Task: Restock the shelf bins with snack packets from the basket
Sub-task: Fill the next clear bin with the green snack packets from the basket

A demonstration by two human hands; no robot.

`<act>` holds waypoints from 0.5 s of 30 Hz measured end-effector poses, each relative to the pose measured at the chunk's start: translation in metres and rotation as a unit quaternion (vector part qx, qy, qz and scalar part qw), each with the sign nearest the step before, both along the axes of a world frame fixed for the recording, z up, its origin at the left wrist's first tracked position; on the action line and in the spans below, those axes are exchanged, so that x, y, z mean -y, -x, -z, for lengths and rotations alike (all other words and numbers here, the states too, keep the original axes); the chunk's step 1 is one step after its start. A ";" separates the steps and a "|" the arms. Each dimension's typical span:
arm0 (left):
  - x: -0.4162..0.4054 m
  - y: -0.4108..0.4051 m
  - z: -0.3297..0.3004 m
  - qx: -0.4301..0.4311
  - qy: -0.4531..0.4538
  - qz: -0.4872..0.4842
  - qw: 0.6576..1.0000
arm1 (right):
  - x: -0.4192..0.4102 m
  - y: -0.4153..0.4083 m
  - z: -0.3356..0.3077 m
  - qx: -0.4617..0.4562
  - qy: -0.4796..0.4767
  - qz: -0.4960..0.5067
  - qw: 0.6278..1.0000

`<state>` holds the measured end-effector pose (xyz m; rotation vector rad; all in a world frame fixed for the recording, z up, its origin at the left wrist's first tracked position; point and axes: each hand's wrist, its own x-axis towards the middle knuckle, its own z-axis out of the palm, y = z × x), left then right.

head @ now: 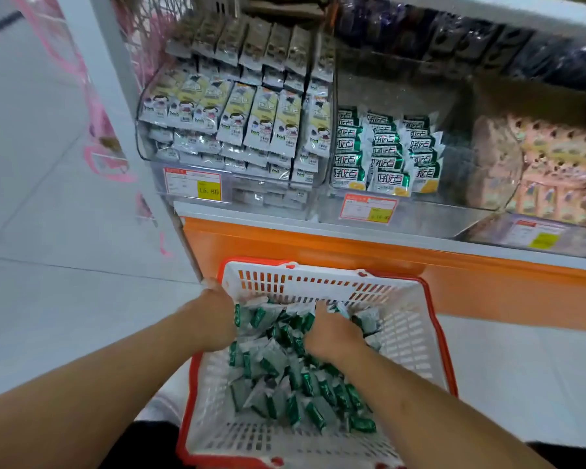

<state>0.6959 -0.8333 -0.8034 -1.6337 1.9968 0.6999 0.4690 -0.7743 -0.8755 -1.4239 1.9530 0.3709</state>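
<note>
- Head view: our right hand digs into the green snack packets in the basket, seemingly gathering some; our left hand grips the basket's far-left rim.
- Beyond the basket, the half-filled bin of matching packets needs the next handful lifted up, we judge.

You stand on a pale tiled floor in a brightly, evenly lit shop aisle. Before you runs a shelving unit whose base is an orange panel topped by a white ledge. A white upright post marks the unit's left end. Beyond it, at far left, a pink wire rack stands blurred against the floor.
</note>
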 end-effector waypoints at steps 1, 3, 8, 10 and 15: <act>0.000 0.001 0.002 -0.004 -0.006 -0.007 1.000 | 0.000 0.000 0.011 -0.004 0.016 0.030 0.999; 0.002 0.003 0.002 -0.016 -0.016 -0.009 1.000 | -0.001 0.002 0.032 -0.001 0.029 0.061 0.998; 0.005 0.007 -0.004 -0.008 -0.017 -0.003 1.000 | -0.003 0.009 0.055 0.050 0.046 0.158 0.985; 0.006 0.009 -0.007 -0.008 -0.022 -0.015 1.000 | -0.004 0.012 0.054 0.059 0.056 0.166 0.983; 0.007 0.013 -0.027 0.074 -0.016 0.017 0.997 | -0.001 0.024 0.020 0.148 0.044 0.211 0.965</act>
